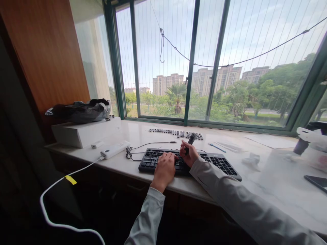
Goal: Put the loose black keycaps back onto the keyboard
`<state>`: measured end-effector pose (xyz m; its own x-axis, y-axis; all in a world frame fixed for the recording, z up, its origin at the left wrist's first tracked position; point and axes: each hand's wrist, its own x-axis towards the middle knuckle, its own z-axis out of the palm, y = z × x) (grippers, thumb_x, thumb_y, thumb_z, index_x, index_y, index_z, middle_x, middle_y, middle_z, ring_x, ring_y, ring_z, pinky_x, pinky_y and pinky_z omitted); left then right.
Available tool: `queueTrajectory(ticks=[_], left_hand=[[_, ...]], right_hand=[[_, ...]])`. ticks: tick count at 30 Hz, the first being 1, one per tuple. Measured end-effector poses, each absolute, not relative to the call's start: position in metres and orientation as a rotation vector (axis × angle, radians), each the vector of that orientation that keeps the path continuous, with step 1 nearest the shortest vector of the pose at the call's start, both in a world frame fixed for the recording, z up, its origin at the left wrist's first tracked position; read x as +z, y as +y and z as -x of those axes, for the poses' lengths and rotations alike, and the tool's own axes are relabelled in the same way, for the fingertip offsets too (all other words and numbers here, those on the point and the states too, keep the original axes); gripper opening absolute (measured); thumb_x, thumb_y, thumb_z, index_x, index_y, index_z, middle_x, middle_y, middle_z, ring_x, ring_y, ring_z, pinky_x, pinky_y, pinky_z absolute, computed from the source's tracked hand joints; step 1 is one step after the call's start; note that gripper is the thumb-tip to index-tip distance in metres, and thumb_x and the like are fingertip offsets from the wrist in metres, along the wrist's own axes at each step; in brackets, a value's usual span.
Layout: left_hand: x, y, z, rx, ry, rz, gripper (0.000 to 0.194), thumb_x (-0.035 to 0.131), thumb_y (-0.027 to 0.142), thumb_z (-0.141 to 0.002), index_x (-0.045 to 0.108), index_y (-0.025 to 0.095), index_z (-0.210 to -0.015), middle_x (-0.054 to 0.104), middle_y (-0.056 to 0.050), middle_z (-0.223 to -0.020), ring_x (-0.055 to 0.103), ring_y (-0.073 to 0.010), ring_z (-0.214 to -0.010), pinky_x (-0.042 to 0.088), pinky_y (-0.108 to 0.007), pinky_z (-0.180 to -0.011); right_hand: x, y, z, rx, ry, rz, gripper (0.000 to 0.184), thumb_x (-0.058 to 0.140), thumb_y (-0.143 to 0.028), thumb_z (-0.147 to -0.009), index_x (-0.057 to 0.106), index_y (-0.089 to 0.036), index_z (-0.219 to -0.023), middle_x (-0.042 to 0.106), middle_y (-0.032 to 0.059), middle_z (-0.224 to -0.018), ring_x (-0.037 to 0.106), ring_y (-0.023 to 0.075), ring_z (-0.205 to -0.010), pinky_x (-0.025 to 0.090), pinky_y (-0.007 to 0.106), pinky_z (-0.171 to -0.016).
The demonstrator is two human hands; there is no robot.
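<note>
A black keyboard (pixel 219 163) lies on the pale stone sill. My left hand (pixel 165 168) rests on its middle keys with the fingers curled down, one fingertip pressing toward the right. My right hand (pixel 188 153) hovers just above the keys, closed around a dark pen-like tool (pixel 191 139) that points up and away. Behind the keyboard, a row of loose black keycaps (pixel 176 132) is laid out near the window.
A white power bank (pixel 114 149) with a white cable sits to the left, beside a white box (pixel 84 132) bearing a black bag (pixel 79 110). A blue pen (pixel 216 147), papers and a phone (pixel 318 182) lie at right. The window frame stands behind.
</note>
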<state>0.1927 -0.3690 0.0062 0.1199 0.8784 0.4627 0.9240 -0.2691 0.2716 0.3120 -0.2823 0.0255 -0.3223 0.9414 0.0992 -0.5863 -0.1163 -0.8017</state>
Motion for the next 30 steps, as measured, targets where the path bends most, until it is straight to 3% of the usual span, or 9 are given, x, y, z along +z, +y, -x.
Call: queueTrajectory(ticks=[10,17,21,30], left_hand=[[0.004,-0.368,-0.192,-0.84,-1.82,2.286,0.03,0.035,0.013,-0.094,0.06,0.019,-0.109,0.061,-0.007,-0.111,0.048,-0.0209,-0.107,0.035,-0.032,-0.09],[0.004,-0.366,-0.191,-0.914,-1.815,2.254,0.023,0.04,0.028,-0.096,0.061,0.021,-0.105,0.063,-0.004,-0.107,0.05,-0.0209,-0.103,0.037,-0.032,-0.086],[0.003,-0.365,-0.189,-0.919,-1.823,2.258,0.022,0.044,0.034,-0.094,0.061,0.023,-0.104,0.062,-0.002,-0.107,0.05,-0.0205,-0.102,0.037,-0.032,-0.085],[-0.001,-0.36,-0.186,-0.924,-1.791,2.275,0.018,0.05,0.035,-0.092,0.062,0.026,-0.102,0.063,-0.001,-0.107,0.051,-0.0215,-0.098,0.038,-0.033,-0.081]], right_hand=[[0.023,-0.277,-0.301,1.668,-0.949,0.693,0.035,0.069,-0.035,-0.074,0.04,-0.021,-0.06,0.034,-0.0083,-0.042,0.027,0.0054,-0.038,0.023,0.02,-0.035],[0.022,-0.281,-0.296,1.621,-1.017,0.62,0.052,0.069,-0.047,-0.074,0.028,-0.022,-0.052,0.02,-0.0099,-0.04,0.014,0.0046,-0.037,0.013,0.022,-0.034],[0.019,-0.286,-0.293,1.473,-1.053,0.629,0.058,0.067,-0.05,-0.074,0.023,-0.024,-0.048,0.018,-0.0098,-0.036,0.015,0.0051,-0.034,0.016,0.024,-0.034],[0.016,-0.291,-0.29,1.356,-1.066,0.627,0.05,0.068,-0.038,-0.067,0.026,-0.024,-0.043,0.024,-0.0093,-0.031,0.018,0.0045,-0.03,0.016,0.025,-0.033]])
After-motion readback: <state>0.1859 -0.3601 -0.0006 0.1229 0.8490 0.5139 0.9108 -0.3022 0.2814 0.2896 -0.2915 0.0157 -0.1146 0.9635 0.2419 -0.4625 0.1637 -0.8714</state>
